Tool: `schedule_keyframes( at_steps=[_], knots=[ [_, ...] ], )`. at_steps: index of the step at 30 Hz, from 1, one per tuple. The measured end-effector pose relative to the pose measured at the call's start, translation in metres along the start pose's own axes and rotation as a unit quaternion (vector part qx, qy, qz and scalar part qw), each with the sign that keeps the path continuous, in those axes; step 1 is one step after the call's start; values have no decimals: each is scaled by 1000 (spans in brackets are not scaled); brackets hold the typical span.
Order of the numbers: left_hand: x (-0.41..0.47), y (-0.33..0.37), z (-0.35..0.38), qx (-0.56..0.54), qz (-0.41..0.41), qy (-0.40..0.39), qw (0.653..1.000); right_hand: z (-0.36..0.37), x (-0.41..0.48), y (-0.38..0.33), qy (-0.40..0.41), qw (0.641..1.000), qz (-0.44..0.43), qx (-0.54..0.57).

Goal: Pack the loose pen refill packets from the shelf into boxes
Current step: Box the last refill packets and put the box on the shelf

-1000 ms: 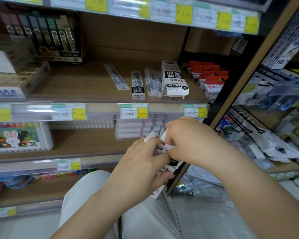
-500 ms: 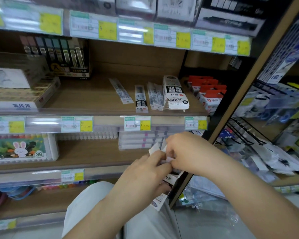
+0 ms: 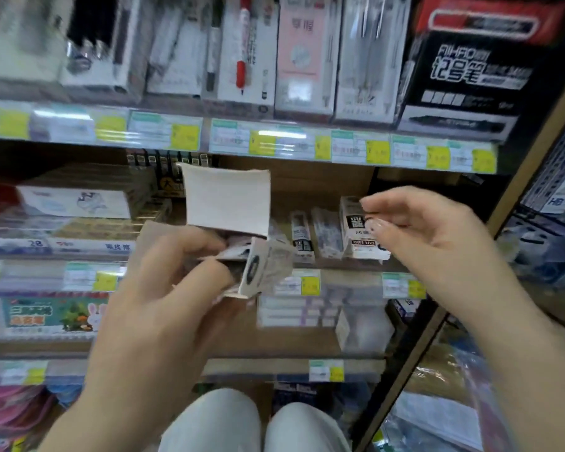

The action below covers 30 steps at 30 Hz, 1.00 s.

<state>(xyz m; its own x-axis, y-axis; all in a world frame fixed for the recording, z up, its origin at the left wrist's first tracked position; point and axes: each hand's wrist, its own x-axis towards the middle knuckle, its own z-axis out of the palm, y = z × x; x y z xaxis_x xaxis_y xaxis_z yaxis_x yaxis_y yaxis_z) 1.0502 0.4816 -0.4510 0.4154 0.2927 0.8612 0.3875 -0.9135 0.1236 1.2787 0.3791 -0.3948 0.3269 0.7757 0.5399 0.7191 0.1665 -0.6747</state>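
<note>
Mid-frame, the left hand (image 3: 163, 298) grips an open-flapped box (image 3: 260, 270); centre right, the right hand (image 3: 431, 236) hangs relaxed, seemingly empty, before blurred packets (image 3: 327, 236).

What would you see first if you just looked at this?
The small box with its white flap standing open, gripped by the left hand in the middle. Next, the right hand stretched out in front of the refill packets on the shelf.
</note>
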Motion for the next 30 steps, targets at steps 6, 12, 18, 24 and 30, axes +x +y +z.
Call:
schedule_keyframes(
  at_steps=[6, 12, 18, 24, 30],
  knots=[
    [-11, -37, 28, 45, -3, 110, 993, 25, -4, 27, 7, 999, 46, -14],
    [-17, -77, 81, 63, -6, 79, 995, 41, -5, 48, -13, 997, 64, -40],
    [-19, -106, 104, 117, -106, -36, 987, 43, -6, 66, -20, 995, 72, -66],
    [-18, -97, 104, 185, -218, -232, 930, 46, -4, 82, -19, 994, 95, -59],
    [-16, -70, 78, 188, -211, -89, 955, 66, 4, 88, -53, 990, 79, -101]
  ],
)
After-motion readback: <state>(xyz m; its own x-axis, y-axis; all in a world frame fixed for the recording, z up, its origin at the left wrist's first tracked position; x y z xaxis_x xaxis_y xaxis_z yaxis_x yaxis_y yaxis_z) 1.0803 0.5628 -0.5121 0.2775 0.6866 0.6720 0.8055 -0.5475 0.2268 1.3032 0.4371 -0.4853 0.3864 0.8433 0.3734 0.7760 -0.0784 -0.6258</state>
